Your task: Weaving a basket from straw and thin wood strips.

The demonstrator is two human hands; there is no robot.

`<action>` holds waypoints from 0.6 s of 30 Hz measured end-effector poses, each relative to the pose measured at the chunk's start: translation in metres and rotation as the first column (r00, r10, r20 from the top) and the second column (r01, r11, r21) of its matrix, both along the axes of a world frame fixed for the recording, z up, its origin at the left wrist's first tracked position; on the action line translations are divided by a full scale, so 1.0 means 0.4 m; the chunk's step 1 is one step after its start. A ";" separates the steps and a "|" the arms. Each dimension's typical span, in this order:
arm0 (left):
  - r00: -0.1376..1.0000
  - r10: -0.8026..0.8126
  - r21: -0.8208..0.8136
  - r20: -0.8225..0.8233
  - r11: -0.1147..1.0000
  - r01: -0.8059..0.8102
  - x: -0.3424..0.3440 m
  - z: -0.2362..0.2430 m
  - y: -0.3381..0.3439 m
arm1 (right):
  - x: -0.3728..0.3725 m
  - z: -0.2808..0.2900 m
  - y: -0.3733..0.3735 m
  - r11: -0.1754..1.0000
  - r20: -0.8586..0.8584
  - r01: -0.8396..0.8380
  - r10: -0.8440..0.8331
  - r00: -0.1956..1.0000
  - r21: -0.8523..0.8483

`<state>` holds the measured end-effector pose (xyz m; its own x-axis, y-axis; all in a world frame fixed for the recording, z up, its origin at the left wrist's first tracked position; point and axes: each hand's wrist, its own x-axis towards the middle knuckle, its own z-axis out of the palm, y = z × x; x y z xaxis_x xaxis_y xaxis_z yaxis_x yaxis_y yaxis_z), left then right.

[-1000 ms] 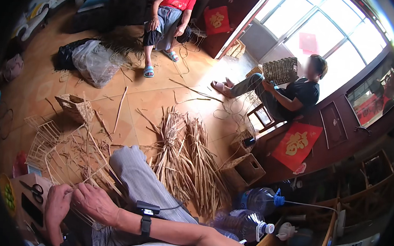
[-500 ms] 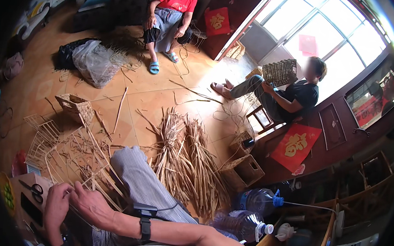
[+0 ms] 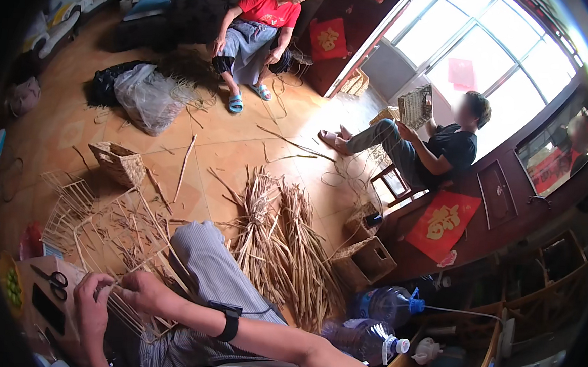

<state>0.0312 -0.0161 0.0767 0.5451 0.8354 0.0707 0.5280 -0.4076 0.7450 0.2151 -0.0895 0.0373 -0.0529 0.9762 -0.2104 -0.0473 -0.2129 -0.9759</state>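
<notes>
A thin-rodded basket frame (image 3: 145, 209) rests tilted against my lap, with its lower rods running beneath my hands. My left hand (image 3: 92, 309) has curled fingers pressed close to the frame's edge; what they pinch is too small to make out. Beside it, my right hand (image 3: 147, 294) grips that same edge, its fingertips almost meeting those of the left. A dark band with a small device (image 3: 227, 319) circles my right wrist. Left of my hands, black scissors (image 3: 53, 283) and a dark phone (image 3: 47, 310) lie on a box top (image 3: 29, 276).
Bundles of dried stalks (image 3: 260, 238) stand beyond my knee. A woven basket (image 3: 118, 163) and another wire frame (image 3: 70, 203) sit ahead left. Large plastic bottles (image 3: 365, 339) are at right. One person (image 3: 259, 33) sits far off; another (image 3: 444, 145) holds a woven basket (image 3: 415, 107).
The view has shifted slightly. My right hand has moved a little right, and my left fingers have opened out somewhat from their tight bunch. The person by the window has turned their basket.
</notes>
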 end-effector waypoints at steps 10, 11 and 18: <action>0.992 -0.016 0.228 0.123 0.974 -0.013 0.013 -0.052 -0.043 | 0.014 -0.054 -0.038 0.960 -0.679 -0.180 -0.016 0.734 -0.217; 0.989 -0.017 0.244 0.147 0.970 -0.020 0.014 -0.059 -0.043 | 0.025 -0.056 -0.045 0.959 -0.679 -0.180 -0.016 0.734 -0.217; 0.987 -0.042 0.307 0.154 0.952 -0.008 0.030 -0.073 -0.044 | 0.054 -0.064 -0.097 0.961 -0.685 -0.243 0.087 0.724 -0.134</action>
<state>0.0431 -0.0337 0.0476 0.5204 0.7509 0.4066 0.4055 -0.6363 0.6563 0.2368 -0.1284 0.0118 -0.4113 0.8778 -0.2457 -0.6131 -0.4659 -0.6380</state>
